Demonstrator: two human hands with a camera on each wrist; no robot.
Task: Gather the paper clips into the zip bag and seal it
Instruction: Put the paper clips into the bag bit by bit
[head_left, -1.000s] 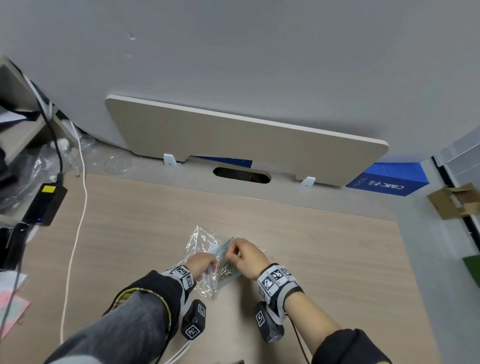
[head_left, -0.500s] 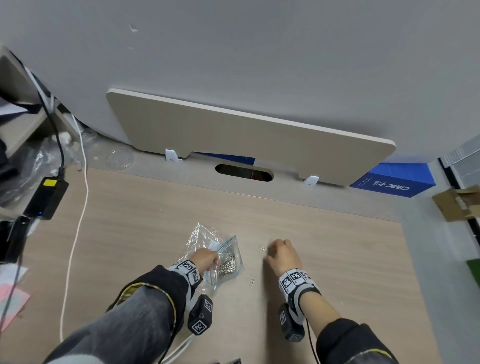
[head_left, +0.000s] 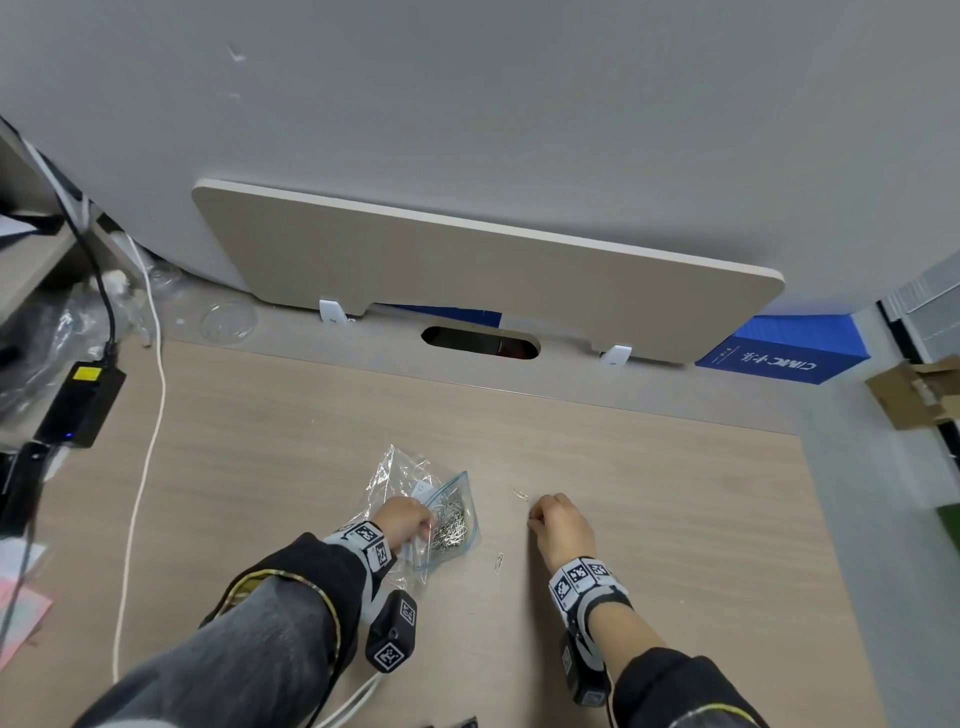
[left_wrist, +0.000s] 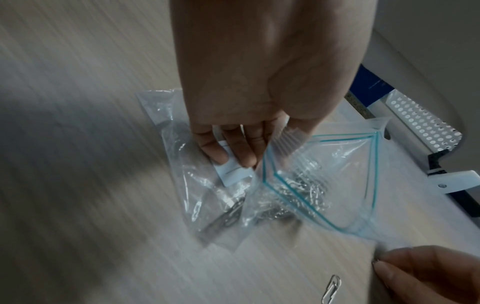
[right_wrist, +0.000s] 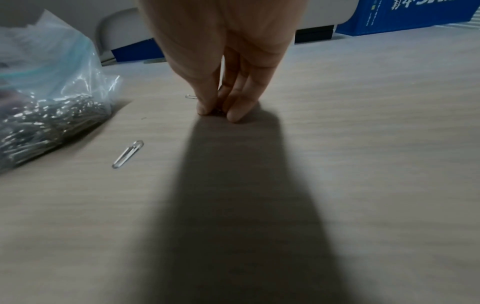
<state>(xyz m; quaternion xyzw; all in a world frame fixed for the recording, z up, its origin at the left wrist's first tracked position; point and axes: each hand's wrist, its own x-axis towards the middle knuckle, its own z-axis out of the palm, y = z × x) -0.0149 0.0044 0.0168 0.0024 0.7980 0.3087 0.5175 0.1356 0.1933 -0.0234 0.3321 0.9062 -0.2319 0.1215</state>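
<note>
A clear zip bag (head_left: 462, 499) with a teal seal line lies on the desk and holds a heap of silver paper clips (head_left: 451, 527). My left hand (head_left: 423, 530) pinches the bag's mouth edge (left_wrist: 270, 152), and the mouth gapes open toward the right. My right hand (head_left: 534, 519) is down on the desk to the right of the bag. Its thumb and fingertips (right_wrist: 205, 109) are pinched together on a small clip against the wood. One loose clip (head_left: 519, 494) lies just beyond that hand, and another (head_left: 499, 563) sits between the two hands.
A second crumpled clear bag (head_left: 397, 470) with a white label lies under and behind the zip bag. A white cable (head_left: 148, 467) and a black power brick (head_left: 80, 402) are at the desk's left. A blue box (head_left: 779, 353) stands at the back right.
My right hand left the bag's mouth and moved right, down onto the desk by the loose clips. My left hand kept its hold on the bag.
</note>
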